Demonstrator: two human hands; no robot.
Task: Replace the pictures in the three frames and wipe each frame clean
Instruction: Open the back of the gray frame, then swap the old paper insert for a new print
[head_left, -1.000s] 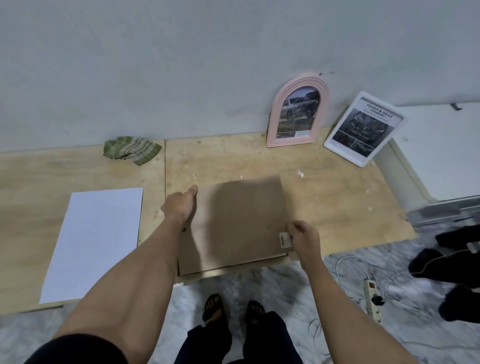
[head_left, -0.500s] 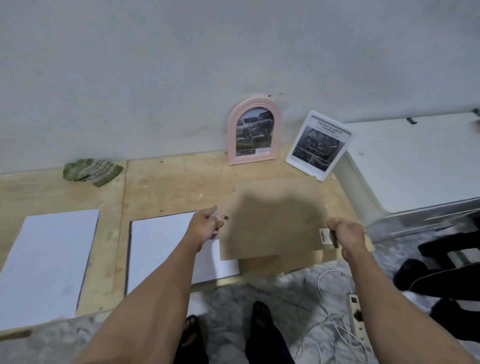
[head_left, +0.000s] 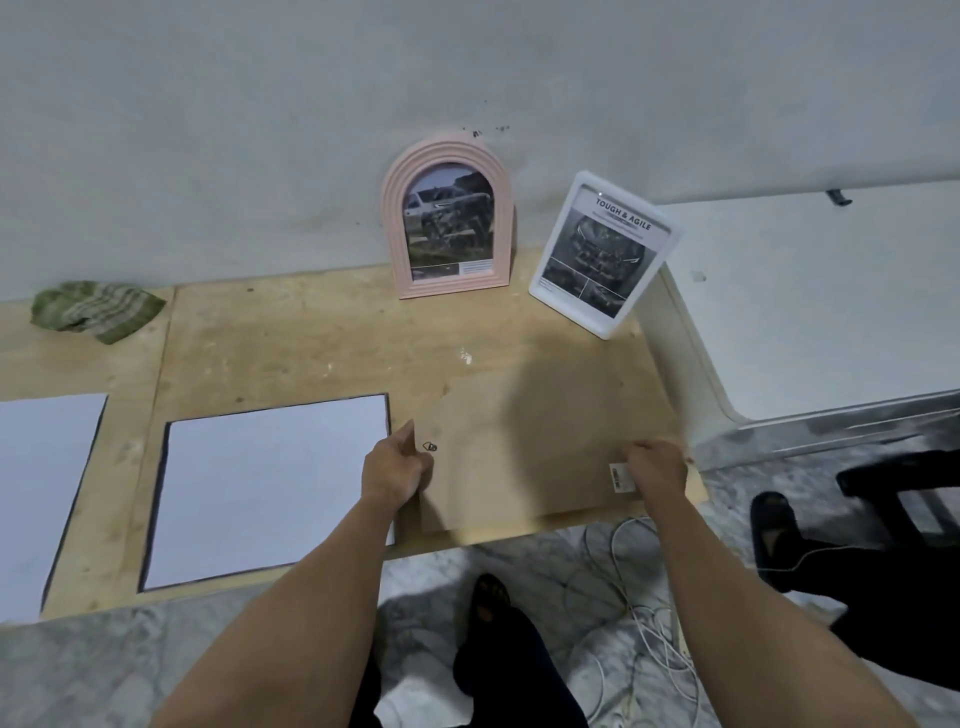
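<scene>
A brown backing board (head_left: 540, 452) lies flat on the plywood platform (head_left: 311, 338) at the right front. My left hand (head_left: 396, 467) grips its left edge and my right hand (head_left: 655, 470) grips its right edge by a small label. To the left lies the dark-edged frame (head_left: 270, 488), face down, with a white sheet showing in it. A second white sheet (head_left: 41, 488) lies further left. A pink arched frame (head_left: 448, 226) and a white rectangular frame (head_left: 605, 254), both with car pictures, lean at the wall. A green checked cloth (head_left: 96, 309) sits at the back left.
A white cabinet or appliance (head_left: 810, 306) stands to the right of the platform. White cables (head_left: 639, 623) lie on the marble floor in front. Another person's dark-clad legs and sandal (head_left: 779, 525) are at the right. My own feet (head_left: 493, 597) are below.
Both hands lifted the backing board off the frame and carried it right, then laid it on the platform. The white sheet in the frame is now uncovered.
</scene>
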